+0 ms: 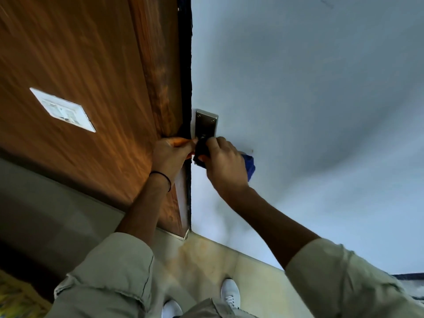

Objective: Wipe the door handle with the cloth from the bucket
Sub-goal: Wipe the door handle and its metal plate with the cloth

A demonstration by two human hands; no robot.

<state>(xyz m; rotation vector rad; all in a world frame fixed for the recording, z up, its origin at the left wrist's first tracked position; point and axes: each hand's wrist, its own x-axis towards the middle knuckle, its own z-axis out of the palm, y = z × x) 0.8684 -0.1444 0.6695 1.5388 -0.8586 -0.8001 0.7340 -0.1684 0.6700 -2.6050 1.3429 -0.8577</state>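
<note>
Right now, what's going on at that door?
A person stands at a pale door, working on its handle. The right hand presses a blue cloth against the dark handle below the metal lock plate. The left hand grips the door's edge beside it. No bucket is in view.

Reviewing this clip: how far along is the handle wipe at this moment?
Done: the blue cloth is out of the bucket, which is not in view, and held in the right hand. In hand: that hand presses at the door handle below the metal plate, while the left hand holds the door edge. Left: finishing the wipe; how much of the handle is clean cannot be told.
</note>
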